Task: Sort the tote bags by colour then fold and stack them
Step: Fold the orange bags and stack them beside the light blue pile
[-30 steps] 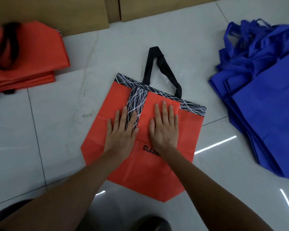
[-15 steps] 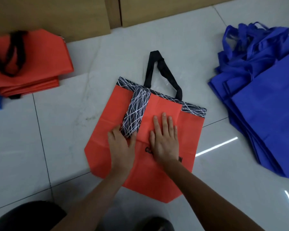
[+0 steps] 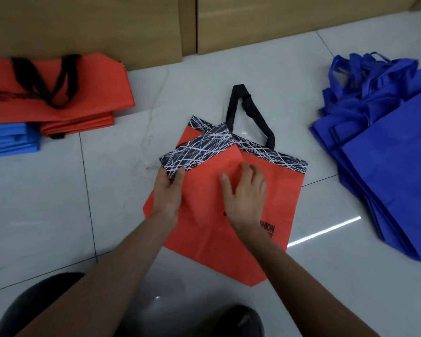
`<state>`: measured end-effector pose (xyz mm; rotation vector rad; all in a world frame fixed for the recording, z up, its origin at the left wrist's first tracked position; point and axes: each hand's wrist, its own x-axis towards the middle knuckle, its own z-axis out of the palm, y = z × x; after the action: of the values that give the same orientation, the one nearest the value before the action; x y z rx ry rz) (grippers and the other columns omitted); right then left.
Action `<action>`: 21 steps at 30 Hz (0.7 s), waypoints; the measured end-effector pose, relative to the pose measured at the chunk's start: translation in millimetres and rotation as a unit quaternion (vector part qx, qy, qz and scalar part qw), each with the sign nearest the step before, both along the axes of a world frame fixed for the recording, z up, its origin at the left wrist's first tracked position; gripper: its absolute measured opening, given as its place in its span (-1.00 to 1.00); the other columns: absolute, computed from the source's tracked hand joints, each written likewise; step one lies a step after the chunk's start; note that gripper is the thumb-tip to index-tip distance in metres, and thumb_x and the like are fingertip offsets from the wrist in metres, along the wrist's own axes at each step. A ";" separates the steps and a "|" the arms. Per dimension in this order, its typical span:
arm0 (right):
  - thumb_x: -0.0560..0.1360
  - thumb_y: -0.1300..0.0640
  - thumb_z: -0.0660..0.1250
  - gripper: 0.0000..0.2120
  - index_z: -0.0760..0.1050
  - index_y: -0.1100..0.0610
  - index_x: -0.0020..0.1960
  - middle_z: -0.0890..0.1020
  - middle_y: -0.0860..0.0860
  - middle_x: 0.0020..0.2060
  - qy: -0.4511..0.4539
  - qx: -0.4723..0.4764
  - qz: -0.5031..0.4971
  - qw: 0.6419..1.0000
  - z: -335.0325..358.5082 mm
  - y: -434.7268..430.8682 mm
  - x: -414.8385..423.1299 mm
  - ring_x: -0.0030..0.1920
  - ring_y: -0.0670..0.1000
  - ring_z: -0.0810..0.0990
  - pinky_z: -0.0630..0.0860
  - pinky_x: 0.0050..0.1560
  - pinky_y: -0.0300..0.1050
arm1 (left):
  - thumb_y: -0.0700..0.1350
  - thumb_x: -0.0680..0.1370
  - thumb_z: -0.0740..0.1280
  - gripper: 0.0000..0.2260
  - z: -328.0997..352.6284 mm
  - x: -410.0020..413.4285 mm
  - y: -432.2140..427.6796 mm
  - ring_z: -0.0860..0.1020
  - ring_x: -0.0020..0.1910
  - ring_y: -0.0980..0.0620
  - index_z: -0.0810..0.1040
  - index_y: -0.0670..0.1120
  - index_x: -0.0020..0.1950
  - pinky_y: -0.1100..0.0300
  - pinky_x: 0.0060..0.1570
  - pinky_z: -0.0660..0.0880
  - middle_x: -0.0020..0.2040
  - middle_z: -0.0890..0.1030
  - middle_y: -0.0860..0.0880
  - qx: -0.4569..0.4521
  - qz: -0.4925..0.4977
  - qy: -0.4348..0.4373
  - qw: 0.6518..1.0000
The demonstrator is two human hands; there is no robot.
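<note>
An orange tote bag (image 3: 272,210) with a black-and-white scribble band and a black handle (image 3: 250,113) lies flat on the white tiled floor in front of me. My left hand (image 3: 169,190) pinches the patterned end of the bag's folded flap (image 3: 195,152), which now points up and to the left. My right hand (image 3: 247,193) rests on the orange fabric just right of the flap, fingers slightly bent, holding nothing.
A stack of folded orange bags (image 3: 83,93) lies at the far left, with folded light-blue bags (image 3: 10,139) in front of it. A loose pile of dark-blue bags (image 3: 387,154) fills the right. Wooden panels (image 3: 107,25) run along the back. My dark knees (image 3: 34,307) show at the bottom.
My left hand went from pressing flat to pinching the patterned flap and pulled it out to the left, unfolding it. My right hand stayed on the bag.
</note>
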<state>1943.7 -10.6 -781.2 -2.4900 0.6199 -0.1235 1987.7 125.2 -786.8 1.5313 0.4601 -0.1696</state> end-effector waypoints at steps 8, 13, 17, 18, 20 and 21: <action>0.56 -0.18 0.15 -0.55 0.40 0.08 0.31 0.49 -0.10 0.14 0.095 0.407 0.046 0.907 81.4 14.5 38.1 0.10 -0.12 0.47 0.36 0.13 -0.24 | -0.10 0.58 0.27 -0.83 62.6 18.8 82.8 0.59 0.00 0.13 0.48 0.05 0.16 0.15 -0.09 0.55 0.08 0.63 0.07 -0.065 -0.067 -0.009 0.996; 0.61 0.11 0.18 -0.81 0.51 0.19 0.08 0.61 -0.02 -0.07 -0.036 0.366 0.132 0.921 102.4 63.1 32.8 -0.13 -0.19 0.54 0.48 0.00 -0.29 | 0.01 0.57 0.27 -0.77 98.8 14.5 120.7 0.54 -0.15 0.07 0.45 -0.13 0.10 0.28 -0.19 0.50 -0.07 0.60 -0.05 0.055 0.022 -0.030 0.998; 0.62 0.16 0.15 -0.82 0.46 0.24 0.01 0.53 -0.06 -0.20 -0.129 0.298 0.116 0.938 122.1 111.7 34.1 -0.20 -0.13 0.47 0.35 -0.16 -0.35 | 0.17 0.60 0.07 -0.56 116.8 1.6 141.8 0.51 -0.05 -0.14 0.46 -0.19 -0.05 0.13 -0.12 0.36 -0.07 0.56 -0.17 0.311 0.022 -0.012 0.950; 0.63 0.16 0.14 -0.81 0.45 0.26 0.01 0.52 -0.04 -0.22 -0.134 0.285 0.130 0.940 124.7 121.2 36.6 -0.21 -0.07 0.47 0.34 -0.19 -0.33 | 0.18 0.61 0.04 -0.54 118.1 1.3 149.5 0.51 -0.05 -0.17 0.45 -0.20 -0.08 0.11 -0.14 0.35 -0.08 0.56 -0.19 0.347 0.021 -0.014 0.937; 0.63 0.14 0.12 -0.80 0.40 0.28 0.02 0.50 0.01 -0.27 -0.123 0.253 0.163 0.946 127.3 137.3 43.0 -0.25 0.03 0.48 0.34 -0.26 -0.21 | 0.16 0.61 0.03 -0.54 116.1 3.9 167.2 0.53 -0.08 -0.20 0.43 -0.22 -0.09 0.08 -0.17 0.36 -0.13 0.56 -0.19 0.370 0.035 -0.027 0.928; 0.64 0.11 0.11 -0.79 0.38 0.26 0.03 0.49 0.03 -0.30 -0.108 0.236 0.179 0.949 127.0 144.5 46.9 -0.32 0.08 0.50 0.38 -0.35 -0.16 | 0.15 0.61 0.05 -0.56 113.9 5.1 175.2 0.53 -0.10 -0.20 0.43 -0.23 -0.10 0.08 -0.19 0.36 -0.18 0.54 -0.17 0.366 0.042 -0.039 0.929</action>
<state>1990.5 133.9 -654.2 -2.0434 0.0810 -0.0940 1992.8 300.4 -672.9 2.2341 0.5588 0.1529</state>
